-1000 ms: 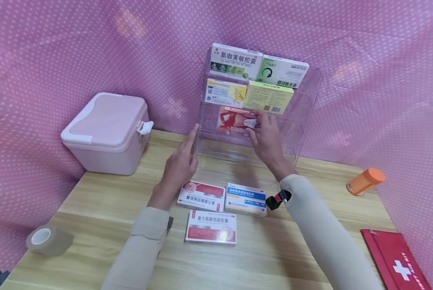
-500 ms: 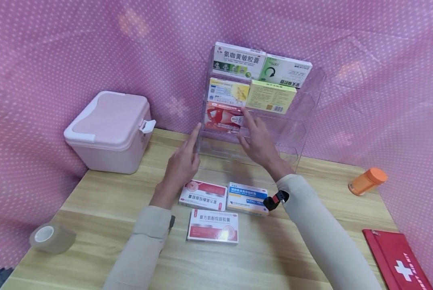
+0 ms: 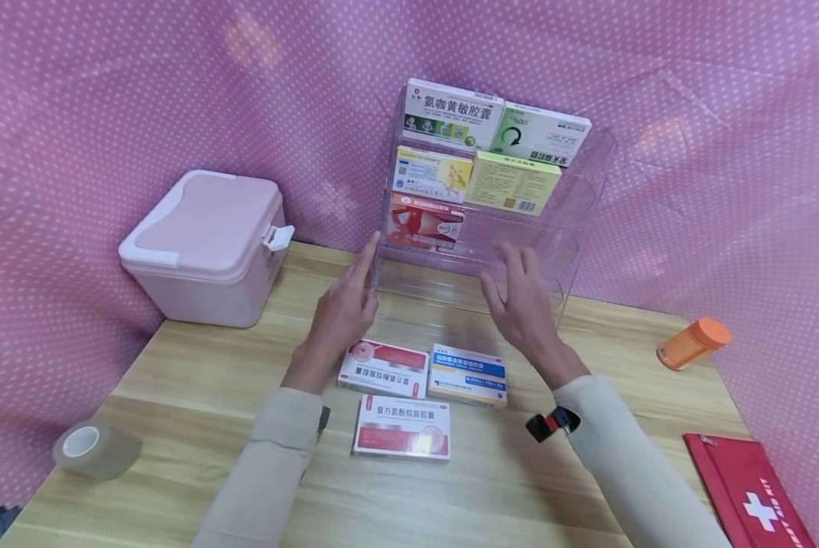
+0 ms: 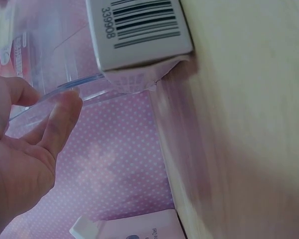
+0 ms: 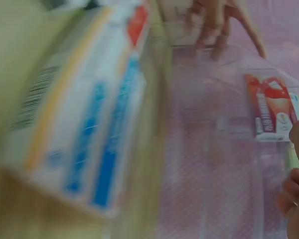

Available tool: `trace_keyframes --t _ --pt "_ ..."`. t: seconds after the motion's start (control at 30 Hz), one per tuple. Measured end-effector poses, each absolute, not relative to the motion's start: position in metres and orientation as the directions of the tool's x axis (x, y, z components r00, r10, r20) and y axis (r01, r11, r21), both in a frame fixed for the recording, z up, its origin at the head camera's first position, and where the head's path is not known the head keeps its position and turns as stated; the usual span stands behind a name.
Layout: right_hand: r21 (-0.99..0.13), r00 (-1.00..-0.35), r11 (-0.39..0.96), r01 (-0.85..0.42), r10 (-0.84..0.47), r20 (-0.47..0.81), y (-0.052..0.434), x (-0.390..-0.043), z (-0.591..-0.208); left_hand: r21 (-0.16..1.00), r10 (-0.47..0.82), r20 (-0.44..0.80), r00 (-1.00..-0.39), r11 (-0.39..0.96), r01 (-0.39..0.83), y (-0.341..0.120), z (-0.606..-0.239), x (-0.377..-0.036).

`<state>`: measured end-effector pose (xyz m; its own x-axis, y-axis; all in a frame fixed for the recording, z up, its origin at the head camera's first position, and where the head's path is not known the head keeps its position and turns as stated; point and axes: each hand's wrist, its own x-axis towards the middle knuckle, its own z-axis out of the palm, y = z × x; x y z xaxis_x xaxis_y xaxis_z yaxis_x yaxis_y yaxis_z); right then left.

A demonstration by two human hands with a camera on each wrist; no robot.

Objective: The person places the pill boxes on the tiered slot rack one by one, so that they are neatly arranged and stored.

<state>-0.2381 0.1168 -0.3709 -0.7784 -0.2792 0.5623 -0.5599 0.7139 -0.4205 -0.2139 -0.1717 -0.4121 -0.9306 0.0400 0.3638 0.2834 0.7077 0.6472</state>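
Observation:
A clear tiered display rack [image 3: 444,280] stands upright at the back, holding several medicine boxes. My left hand [image 3: 341,304] is at its left side; in the left wrist view, thumb and fingers pinch the clear edge. A red medicine box [image 3: 419,222] leans at the left end of the tier below the yellow ones. My right hand [image 3: 521,304] hovers before the rack, fingers loosely bent and nothing held. On the table in front lie a blue-and-white medicine box [image 3: 467,374] and two red-and-white ones, one behind [image 3: 385,371] and one nearer me [image 3: 403,428].
A pink lidded case [image 3: 200,243] stands at the back left, and a roll of tape [image 3: 97,451] lies near the left edge. On the right are an orange bottle [image 3: 693,342] and a red first aid pouch [image 3: 745,487]. Dotted pink cloth [image 3: 341,91] hangs behind.
My right hand slid the red medicine box left along its tier to the rack's left side, then let go and drew back to the right. My left hand stays at the rack's edge.

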Motion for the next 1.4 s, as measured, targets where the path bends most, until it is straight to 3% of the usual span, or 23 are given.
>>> trace_keyframes --t 0.1,0.27,0.53,0.73,0.87,1.0,1.4 --pt "-0.365 -0.767 0.726 -0.583 -0.342 0.543 0.130 -0.221 -0.386 0.648 0.038 0.362 -0.932 0.708 0.280 -0.172 -0.412 -0.214" --pt "-0.378 -0.866 0.785 -0.491 -0.392 0.309 0.145 -0.188 -0.408 0.650 0.042 0.366 -0.930 0.703 0.288 -0.172 -0.412 -0.214" --pt "-0.360 -0.933 0.863 -0.354 -0.353 0.071 0.157 -0.157 -0.436 0.648 0.042 0.374 -0.926 0.703 0.294 -0.172 -0.413 -0.215" --pt "-0.389 -0.976 0.903 -0.181 -0.213 -0.040 0.164 -0.149 -0.432 0.654 0.038 0.376 -0.926 0.698 0.294 -0.172 -0.414 -0.215" --pt "-0.381 -0.979 0.921 -0.080 -0.144 -0.143 0.172 -0.146 -0.428 0.654 0.041 0.376 -0.926 0.696 0.297 -0.173 -0.414 -0.215" --pt "-0.385 -0.964 0.920 -0.066 -0.158 -0.212 0.180 -0.146 -0.427 0.652 0.042 0.382 -0.923 0.696 0.302 -0.173 -0.415 -0.216" --pt "-0.531 -0.954 0.847 -0.012 -0.170 -0.249 0.186 -0.148 -0.425 0.659 0.039 0.373 -0.927 0.692 0.295 -0.173 -0.416 -0.217"
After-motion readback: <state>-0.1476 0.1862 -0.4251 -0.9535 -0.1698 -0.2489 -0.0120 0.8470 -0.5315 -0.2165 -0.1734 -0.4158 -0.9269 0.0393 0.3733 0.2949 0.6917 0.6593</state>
